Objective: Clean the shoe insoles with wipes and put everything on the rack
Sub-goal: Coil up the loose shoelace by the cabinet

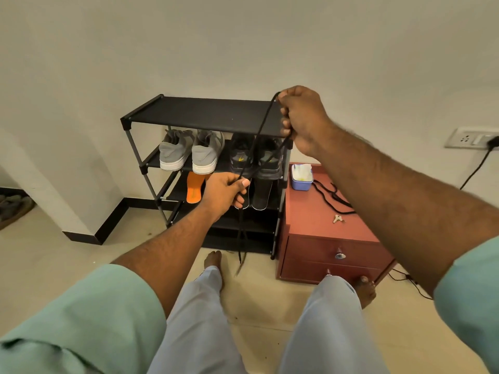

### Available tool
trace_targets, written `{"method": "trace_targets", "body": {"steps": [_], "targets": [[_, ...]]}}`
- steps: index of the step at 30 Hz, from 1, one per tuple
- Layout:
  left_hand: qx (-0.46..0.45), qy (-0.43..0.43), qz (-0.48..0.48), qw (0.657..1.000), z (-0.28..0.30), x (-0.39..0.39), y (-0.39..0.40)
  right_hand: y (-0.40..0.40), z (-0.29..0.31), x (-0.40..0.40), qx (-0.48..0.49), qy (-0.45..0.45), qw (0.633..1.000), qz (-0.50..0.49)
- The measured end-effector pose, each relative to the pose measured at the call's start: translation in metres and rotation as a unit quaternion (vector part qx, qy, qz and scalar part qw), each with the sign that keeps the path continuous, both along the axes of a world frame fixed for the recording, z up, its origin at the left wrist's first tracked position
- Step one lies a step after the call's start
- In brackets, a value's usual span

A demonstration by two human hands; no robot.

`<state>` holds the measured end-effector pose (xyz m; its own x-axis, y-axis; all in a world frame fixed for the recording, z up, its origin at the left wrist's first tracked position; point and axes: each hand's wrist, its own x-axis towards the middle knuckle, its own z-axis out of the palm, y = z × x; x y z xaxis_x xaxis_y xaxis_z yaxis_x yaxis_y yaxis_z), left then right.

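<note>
Both hands grip one black shoelace (263, 125) before the rack (205, 114) — right hand (302, 117) high, left hand (226, 191) low, crossing the dark shoes (256, 157). Grey shoes (189, 152) and orange insole (195, 187) sit shelved — wipes tub (302, 177), second lace (333, 197), keys (338, 218) on the red cabinet (310, 225).

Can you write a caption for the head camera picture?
Both hands, left and right, hold a black shoelace before the shoe rack.

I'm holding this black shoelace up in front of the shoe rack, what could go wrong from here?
The shoelace, held between your right hand and left hand, dangles near your bare foot; you might step on it. It may also snag the rack corner. The second lace could slip off the cabinet.
</note>
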<state>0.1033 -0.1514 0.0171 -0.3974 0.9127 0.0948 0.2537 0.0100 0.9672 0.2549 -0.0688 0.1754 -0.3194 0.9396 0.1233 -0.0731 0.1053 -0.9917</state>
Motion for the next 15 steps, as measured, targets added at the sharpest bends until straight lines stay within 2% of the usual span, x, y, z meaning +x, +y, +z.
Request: {"method": "trace_targets", "body": {"steps": [6,15], "targets": [[-0.005,0.029,0.013,0.999,-0.010,-0.008,-0.001,0.003,-0.005,0.000,0.019,-0.057,0.998,-0.022],[-0.022,0.033,-0.019,0.999,-0.028,0.000,0.001,0.009,-0.009,-0.002,0.020,-0.031,0.998,-0.051]]}}
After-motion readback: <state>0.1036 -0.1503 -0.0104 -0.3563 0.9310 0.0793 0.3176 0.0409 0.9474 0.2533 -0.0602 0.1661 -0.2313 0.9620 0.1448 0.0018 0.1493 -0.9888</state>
